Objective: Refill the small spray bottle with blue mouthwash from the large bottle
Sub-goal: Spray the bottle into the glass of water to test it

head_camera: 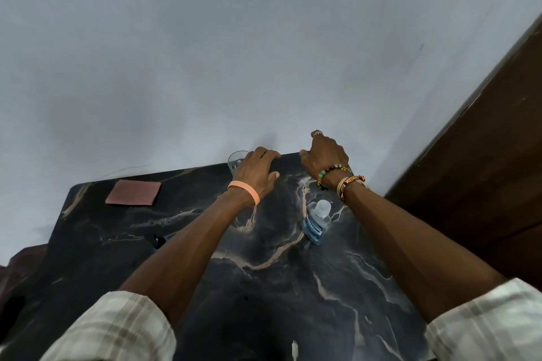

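Observation:
The large mouthwash bottle [316, 221] stands upright on the black marble table [278, 287], holding blue liquid, with a clear cap and blue label. It sits between my forearms, untouched. A small dark bottle [157, 240] lies by my left forearm, partly hidden. My left hand [258, 174] reaches to the table's far edge, fingers extended beside a clear glass [235, 163]. My right hand [324, 160] hovers over the far edge near the wall, fingers loosely bent, holding nothing that I can see.
A reddish-brown cloth [133, 192] lies flat at the table's far left. A pale wall rises right behind the table. A dark wooden door or cabinet [484, 155] stands at the right.

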`<state>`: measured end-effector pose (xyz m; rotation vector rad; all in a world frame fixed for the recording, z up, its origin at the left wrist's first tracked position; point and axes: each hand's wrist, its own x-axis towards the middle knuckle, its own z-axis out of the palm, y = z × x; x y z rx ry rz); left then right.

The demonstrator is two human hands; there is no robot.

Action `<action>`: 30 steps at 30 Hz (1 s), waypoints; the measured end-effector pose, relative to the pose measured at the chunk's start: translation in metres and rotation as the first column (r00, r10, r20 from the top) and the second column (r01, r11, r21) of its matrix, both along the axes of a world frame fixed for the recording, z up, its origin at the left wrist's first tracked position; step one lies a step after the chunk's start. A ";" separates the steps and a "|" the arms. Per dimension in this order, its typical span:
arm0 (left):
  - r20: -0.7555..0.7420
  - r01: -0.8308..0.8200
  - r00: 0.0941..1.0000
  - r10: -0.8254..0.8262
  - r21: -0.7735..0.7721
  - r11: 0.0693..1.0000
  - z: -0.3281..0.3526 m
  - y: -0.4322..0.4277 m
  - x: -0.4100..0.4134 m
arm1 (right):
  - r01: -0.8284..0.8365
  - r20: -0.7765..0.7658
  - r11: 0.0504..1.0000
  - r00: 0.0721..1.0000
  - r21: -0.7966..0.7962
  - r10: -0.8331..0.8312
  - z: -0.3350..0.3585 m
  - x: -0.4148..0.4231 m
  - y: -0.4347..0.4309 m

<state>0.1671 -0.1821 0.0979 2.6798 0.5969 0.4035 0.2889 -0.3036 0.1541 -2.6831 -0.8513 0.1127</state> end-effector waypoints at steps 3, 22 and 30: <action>0.060 -0.057 0.996 0.060 -0.047 0.997 -0.007 0.015 -0.009 | -0.035 -0.019 0.998 0.999 -0.046 0.035 -0.002 -0.003 0.017; -0.246 -0.396 0.910 0.335 -0.267 0.879 -0.101 0.108 -0.032 | 0.031 -0.400 0.999 0.916 0.043 -0.011 -0.141 -0.038 0.117; -0.221 -0.385 0.923 0.315 -0.497 0.778 -0.112 0.121 0.002 | 0.209 -0.666 0.947 0.746 0.243 0.007 -0.171 -0.026 0.143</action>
